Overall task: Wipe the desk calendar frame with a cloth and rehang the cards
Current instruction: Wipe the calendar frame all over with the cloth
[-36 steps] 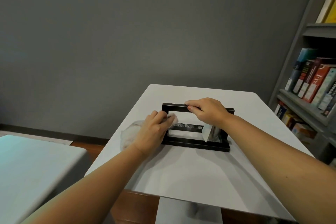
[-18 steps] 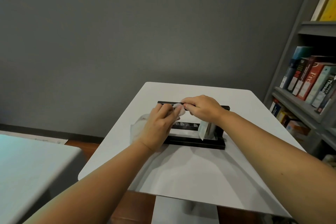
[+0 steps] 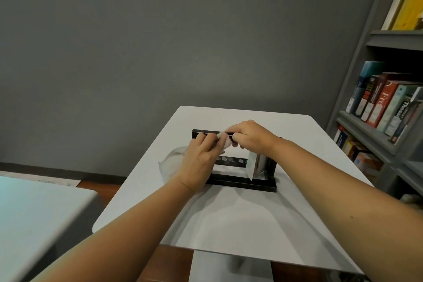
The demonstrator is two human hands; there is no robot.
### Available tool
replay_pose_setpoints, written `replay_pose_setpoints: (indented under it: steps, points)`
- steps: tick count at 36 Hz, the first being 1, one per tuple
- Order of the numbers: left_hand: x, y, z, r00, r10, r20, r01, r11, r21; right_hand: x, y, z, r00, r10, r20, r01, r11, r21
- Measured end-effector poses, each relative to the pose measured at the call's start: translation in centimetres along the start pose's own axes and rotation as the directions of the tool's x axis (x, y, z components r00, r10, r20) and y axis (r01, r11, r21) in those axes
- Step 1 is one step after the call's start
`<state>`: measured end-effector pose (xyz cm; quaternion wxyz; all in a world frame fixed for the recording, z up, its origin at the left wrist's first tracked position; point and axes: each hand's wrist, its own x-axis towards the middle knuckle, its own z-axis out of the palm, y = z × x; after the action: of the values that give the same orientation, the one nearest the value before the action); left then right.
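Observation:
A black rectangular calendar frame [image 3: 240, 182] stands upright in the middle of a small white table [image 3: 229, 220]. My left hand [image 3: 201, 160] holds a white cloth [image 3: 225, 142] against the frame's top bar, left of centre. My right hand [image 3: 249, 136] grips the top bar just to the right of the cloth. A bunch of pale cards [image 3: 255, 165] hangs from the bar under my right hand, pushed to the right end. Small pale pieces lie along the frame's rear lower bar.
A thin translucent sheet or wrapper [image 3: 170, 163] lies on the table left of the frame. A grey bookshelf [image 3: 375, 135] full of books stands close on the right. Another white table [image 3: 34, 217] is at the lower left. A grey wall is behind.
My left hand has moved the cloth from the frame's left upright up onto the top bar, close to my right hand. My right hand has stayed on the bar.

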<state>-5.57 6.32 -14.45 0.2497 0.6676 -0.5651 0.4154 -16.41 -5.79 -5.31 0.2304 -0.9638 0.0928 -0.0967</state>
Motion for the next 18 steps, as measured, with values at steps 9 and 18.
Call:
replay_pose_setpoints:
  steps: [9, 18]
  points:
    - [-2.6, 1.0, -1.5, 0.972, 0.025, 0.232, -0.002, 0.995, -0.100, 0.2, 0.4, 0.1, 1.000, 0.001, 0.004, -0.001, 1.000, 0.012]
    - [-2.7, 1.1, -5.8, 0.952, -0.207, 0.225, 0.292, 0.832, -0.472, -2.4, 0.4, 1.3, 0.780, 0.064, -0.622, 0.256, 0.875, 0.411]
